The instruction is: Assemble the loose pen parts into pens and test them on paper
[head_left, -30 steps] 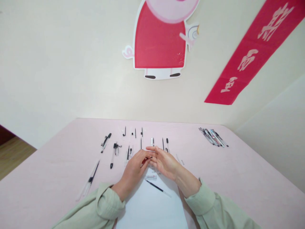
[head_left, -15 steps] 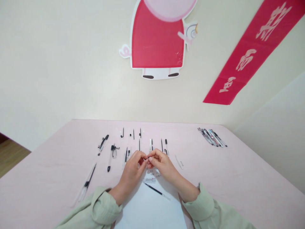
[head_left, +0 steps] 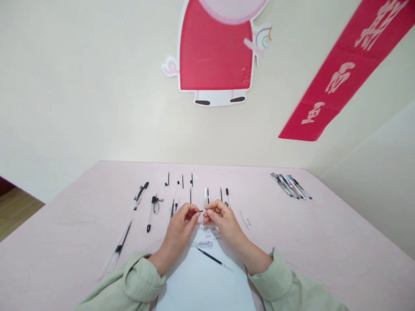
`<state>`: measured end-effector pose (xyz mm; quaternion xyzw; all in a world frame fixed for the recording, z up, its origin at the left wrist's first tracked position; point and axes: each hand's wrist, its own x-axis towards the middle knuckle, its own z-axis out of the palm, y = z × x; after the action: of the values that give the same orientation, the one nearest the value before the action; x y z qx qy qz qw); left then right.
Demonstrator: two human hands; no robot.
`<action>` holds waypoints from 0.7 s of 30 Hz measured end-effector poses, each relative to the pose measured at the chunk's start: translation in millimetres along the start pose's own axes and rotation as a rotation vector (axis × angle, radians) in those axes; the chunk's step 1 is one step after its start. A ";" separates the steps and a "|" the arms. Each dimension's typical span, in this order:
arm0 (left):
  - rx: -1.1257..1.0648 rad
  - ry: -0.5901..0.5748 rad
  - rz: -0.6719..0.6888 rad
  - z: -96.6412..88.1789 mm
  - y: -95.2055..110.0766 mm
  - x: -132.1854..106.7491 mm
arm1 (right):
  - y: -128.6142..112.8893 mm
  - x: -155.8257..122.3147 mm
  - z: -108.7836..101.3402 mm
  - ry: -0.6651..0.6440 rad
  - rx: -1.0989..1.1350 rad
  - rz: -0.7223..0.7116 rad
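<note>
Two hands meet above the pink table (head_left: 324, 242): the left hand (head_left: 179, 229) and right hand (head_left: 223, 222) each pinch one end of a thin black pen part (head_left: 201, 211), held over the white sheet (head_left: 207, 287). If either pinch slackens, it could likely slip and roll off among the scattered pen pieces (head_left: 149, 214).

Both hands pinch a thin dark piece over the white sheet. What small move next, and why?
Probably draw the right hand slowly away from the left hand, along the dark piece. Both pinch its ends with fingertips nearly meeting, and a black refill lies loose on the white sheet below.
</note>
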<state>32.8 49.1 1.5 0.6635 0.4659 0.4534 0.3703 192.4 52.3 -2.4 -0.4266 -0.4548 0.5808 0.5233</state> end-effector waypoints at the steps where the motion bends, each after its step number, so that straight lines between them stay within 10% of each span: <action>1: -0.004 -0.002 -0.002 0.0 0.5 -0.2 | 0.0 -0.5 0.4 -0.008 0.004 -0.002; 21: 0.001 -0.009 -0.013 -3.4 2.9 -3.8 | 1.4 -5.6 5.9 0.016 0.097 0.057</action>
<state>29.9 44.9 4.2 0.6628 0.4687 0.4477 0.3749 186.8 46.2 -2.3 -0.4183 -0.4096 0.6134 0.5301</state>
